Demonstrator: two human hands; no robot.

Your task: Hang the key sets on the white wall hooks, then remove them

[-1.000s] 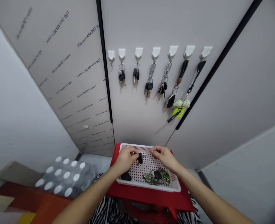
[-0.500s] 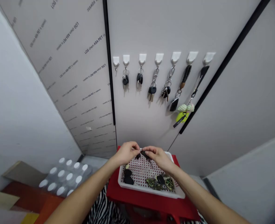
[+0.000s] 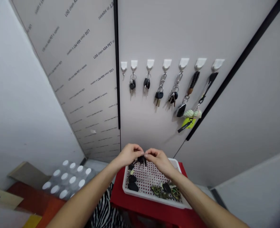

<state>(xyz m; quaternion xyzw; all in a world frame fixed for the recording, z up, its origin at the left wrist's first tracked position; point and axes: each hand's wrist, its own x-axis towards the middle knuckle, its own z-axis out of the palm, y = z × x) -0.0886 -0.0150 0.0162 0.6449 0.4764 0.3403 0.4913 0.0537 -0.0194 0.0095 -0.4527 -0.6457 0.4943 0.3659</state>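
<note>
My left hand (image 3: 131, 154) and my right hand (image 3: 159, 162) meet fingertip to fingertip above a white perforated basket (image 3: 151, 199). Both are closed in a pinch at the top of a small bunch of black-headed keys (image 3: 141, 160), which dangles below the fingers. Its ring is mostly hidden by the fingertips. Inside the basket, more black keys (image 3: 133, 186) lie along the left side. A bronze-coloured ornate keychain (image 3: 158, 191) with a black key fob (image 3: 166, 187) lies at the front right, near my right forearm.
The basket stands on a red stool (image 3: 121, 198). White hooks (image 3: 167, 64) line the cabinet door ahead; most carry keys, including a fob on a braided strap (image 3: 193, 81) and a yellow-green tag (image 3: 188, 123). The leftmost hook (image 3: 124, 66) shows no keys. White-capped bottles (image 3: 68, 179) stand at lower left.
The black key that stuck out under my right fingers now hangs down with the others. My fingertips have come closer together, and the camera view has shifted slightly.
</note>
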